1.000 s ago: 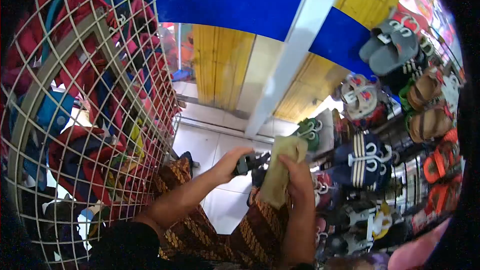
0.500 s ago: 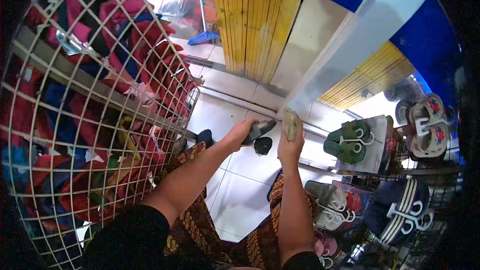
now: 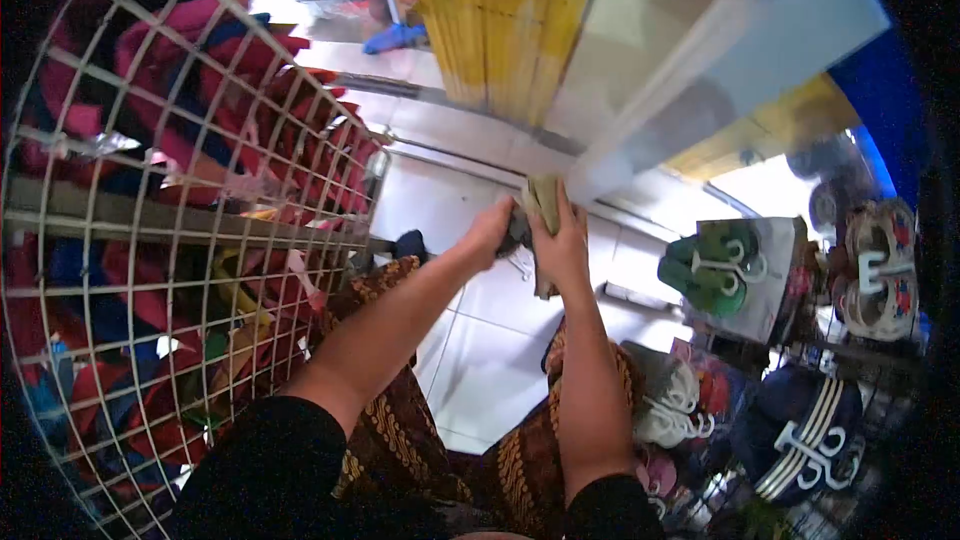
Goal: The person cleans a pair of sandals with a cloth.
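Observation:
My left hand [image 3: 488,234] is closed around a dark grey, flat object [image 3: 517,230], partly hidden by my fingers and blurred. I cannot tell its kind. Close beside it, my right hand [image 3: 562,248] grips a folded olive-beige cloth [image 3: 545,202]. The upper part of the cloth sticks out above my fingers, and a narrow end shows below the hand. The two hands are held nearly together over the white tiled floor [image 3: 480,350], with the dark object and the cloth overlapping in this view.
A wire mesh basket [image 3: 190,230] full of red, blue and pink items fills the left. On the right hang green sandals [image 3: 707,275], white sandals [image 3: 875,280] and navy striped sandals [image 3: 800,430]. Ahead stand a glass panel [image 3: 730,90] and yellow slats [image 3: 495,20].
My hands have come together, the dark object now up against the cloth. The black thing seen below them is no longer visible as a separate shape. The view has shifted slightly.

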`<control>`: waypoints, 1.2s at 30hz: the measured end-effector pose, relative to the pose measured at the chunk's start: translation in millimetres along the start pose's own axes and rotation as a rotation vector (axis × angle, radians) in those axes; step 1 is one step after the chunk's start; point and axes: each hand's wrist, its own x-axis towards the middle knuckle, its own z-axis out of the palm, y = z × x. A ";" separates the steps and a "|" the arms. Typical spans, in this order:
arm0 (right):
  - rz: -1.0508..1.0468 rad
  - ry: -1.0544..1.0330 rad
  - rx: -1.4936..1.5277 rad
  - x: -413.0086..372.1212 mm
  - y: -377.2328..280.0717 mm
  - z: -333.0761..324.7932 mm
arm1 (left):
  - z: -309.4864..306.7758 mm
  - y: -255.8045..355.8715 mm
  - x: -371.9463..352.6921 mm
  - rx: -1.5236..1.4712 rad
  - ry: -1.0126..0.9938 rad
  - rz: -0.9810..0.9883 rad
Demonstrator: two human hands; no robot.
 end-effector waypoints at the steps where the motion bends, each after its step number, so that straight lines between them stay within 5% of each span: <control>1: 0.042 0.004 -0.032 3.8 2.8 -3.5 | -5.7 -4.8 16.4 0.120 -0.026 0.084; 6: 0.349 -0.006 0.159 17.9 32.6 -8.6 | -6.3 -12.5 22.8 0.377 -0.112 0.064; 9: 0.484 -0.039 0.405 23.8 49.3 -16.8 | 0.9 16.5 -0.6 0.243 -0.102 -0.113; 12: 0.313 0.151 0.086 35.2 57.4 -23.2 | -9.3 17.7 8.7 0.180 -0.113 -0.065; 16: 0.222 0.022 0.332 31.7 17.3 -50.4 | -5.9 32.7 3.3 0.071 -0.173 -0.065; 18: 0.034 -0.022 0.050 24.2 9.3 -45.9 | 0.1 26.8 1.4 0.219 -0.211 -0.015; 23: 0.355 -0.173 0.123 24.5 24.9 -63.4 | 6.8 33.5 -15.6 0.434 -0.478 0.038; 27: 0.422 -0.217 0.214 23.0 26.1 -72.4 | 5.9 37.0 -26.3 0.192 -0.614 -0.073; 31: 0.396 -0.076 0.309 11.8 29.4 -85.6 | 9.5 33.7 -45.4 0.060 -0.571 -0.025; 36: 0.463 0.060 0.829 -22.5 -10.5 -112.7 | 14.4 17.4 -85.8 -0.138 -0.569 0.148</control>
